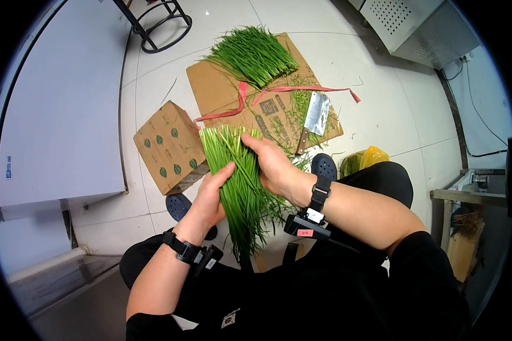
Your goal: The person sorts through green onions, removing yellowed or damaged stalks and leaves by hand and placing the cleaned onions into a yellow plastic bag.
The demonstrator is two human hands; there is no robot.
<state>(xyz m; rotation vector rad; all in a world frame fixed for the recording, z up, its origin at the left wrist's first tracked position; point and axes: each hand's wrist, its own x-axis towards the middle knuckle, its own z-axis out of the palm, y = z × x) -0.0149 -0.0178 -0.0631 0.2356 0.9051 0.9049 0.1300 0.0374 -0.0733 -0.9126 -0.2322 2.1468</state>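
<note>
Between my two hands is a thick bunch of garlic chives [239, 179], its pale cut ends pointing away from me and its green tips hanging towards my lap. My left hand [211, 196] grips the bunch from the left, thumb across the stalks. On the other side, my right hand [275, 164] holds it near the pale ends. Beyond them, a flattened cardboard sheet [213, 91] lies on the floor. A larger pile of chives [256, 55] rests at its far end. A cleaver [316, 115] with a wooden handle lies on its right part, among chopped scraps [301, 98].
A cardboard box [166, 149] stands left of the sheet. Pink plastic ties [298, 89] lie across the cardboard. By my right knee is a yellow plastic bag [373, 157]. A white cabinet [64, 106] borders the left, a black stool [166, 25] the far left, a metal appliance [426, 34] the far right.
</note>
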